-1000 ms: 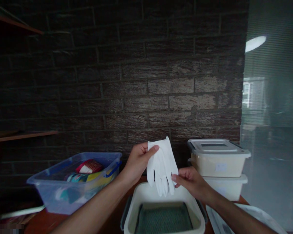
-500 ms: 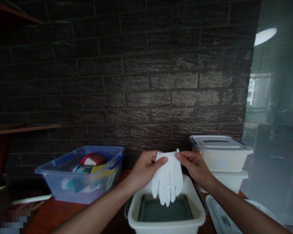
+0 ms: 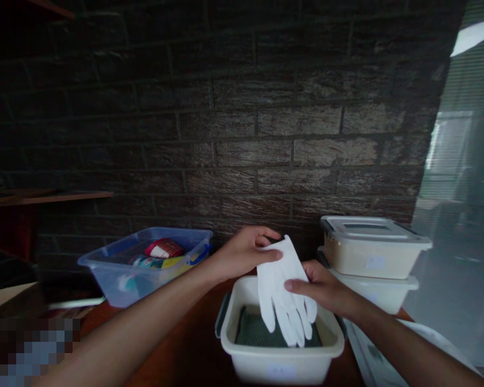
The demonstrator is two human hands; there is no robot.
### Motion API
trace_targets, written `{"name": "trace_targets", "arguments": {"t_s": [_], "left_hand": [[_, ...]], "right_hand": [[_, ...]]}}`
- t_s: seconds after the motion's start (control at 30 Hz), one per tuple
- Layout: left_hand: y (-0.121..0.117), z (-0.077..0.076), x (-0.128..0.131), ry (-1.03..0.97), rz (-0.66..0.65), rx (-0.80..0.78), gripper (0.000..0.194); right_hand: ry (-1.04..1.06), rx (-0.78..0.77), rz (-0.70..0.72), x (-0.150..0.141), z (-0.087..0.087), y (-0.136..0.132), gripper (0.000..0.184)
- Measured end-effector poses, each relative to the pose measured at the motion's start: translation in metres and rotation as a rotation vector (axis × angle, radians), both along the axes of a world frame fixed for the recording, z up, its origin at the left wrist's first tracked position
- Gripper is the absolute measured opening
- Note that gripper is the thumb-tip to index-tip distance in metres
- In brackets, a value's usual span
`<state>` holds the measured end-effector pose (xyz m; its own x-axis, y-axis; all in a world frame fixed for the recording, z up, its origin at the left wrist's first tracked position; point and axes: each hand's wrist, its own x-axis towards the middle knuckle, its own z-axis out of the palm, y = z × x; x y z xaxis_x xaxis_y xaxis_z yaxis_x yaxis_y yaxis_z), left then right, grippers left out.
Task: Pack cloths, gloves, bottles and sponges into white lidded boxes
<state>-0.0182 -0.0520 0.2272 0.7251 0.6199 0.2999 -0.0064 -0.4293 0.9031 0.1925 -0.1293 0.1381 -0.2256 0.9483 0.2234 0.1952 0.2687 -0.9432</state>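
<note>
A pair of white gloves (image 3: 280, 285), or one glove with its layers together, hangs fingers-down between my hands. My left hand (image 3: 254, 250) pinches it near the cuff, thumb on the front face. Lower down on the right side, my right hand (image 3: 317, 285) grips it with the thumb across the palm area. Directly below is a white plastic bin (image 3: 282, 357) with a dark green textured item (image 3: 252, 333) lying in its bottom. The glove fingertips overlap the bin's opening in view; whether they touch anything inside I cannot tell.
At left stands a clear bluish bin (image 3: 116, 277) holding a red packet (image 3: 164, 248) and other items. Two lidded white boxes (image 3: 377, 252) are stacked at right. A loose white lid (image 3: 371, 349) lies nearer. Behind is a dark brick wall (image 3: 226, 134); a shelf (image 3: 56, 199) juts in at left.
My right hand has slid from the cuff down to the glove's side. The glove has tilted, its fingers swinging right. The camera view has shifted a little.
</note>
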Motion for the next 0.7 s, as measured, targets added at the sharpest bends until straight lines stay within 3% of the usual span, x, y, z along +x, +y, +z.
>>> {"name": "trace_targets", "arguments": {"t_s": [0.1,0.23,0.37,0.5,0.7], "left_hand": [[0.006,-0.002,-0.001,0.089,-0.080,-0.056,0.035],[0.007,-0.017,-0.001,0.102,-0.113,-0.045,0.022],[0.006,-0.025,-0.004,0.121,-0.062,-0.023,0.021],[0.011,-0.032,-0.011,0.195,0.021,-0.119,0.022],[0.016,-0.064,-0.022,0.366,0.090,-0.281,0.028]], "right_hand": [[-0.074,-0.033,0.028,0.008,-0.003,0.005,0.032],[-0.144,-0.129,0.023,0.018,-0.011,0.011,0.031],[-0.159,-0.166,0.028,0.022,-0.012,0.013,0.032],[-0.095,-0.228,0.122,0.024,-0.005,0.018,0.029],[-0.353,-0.272,0.073,0.029,-0.004,0.036,0.026]]}}
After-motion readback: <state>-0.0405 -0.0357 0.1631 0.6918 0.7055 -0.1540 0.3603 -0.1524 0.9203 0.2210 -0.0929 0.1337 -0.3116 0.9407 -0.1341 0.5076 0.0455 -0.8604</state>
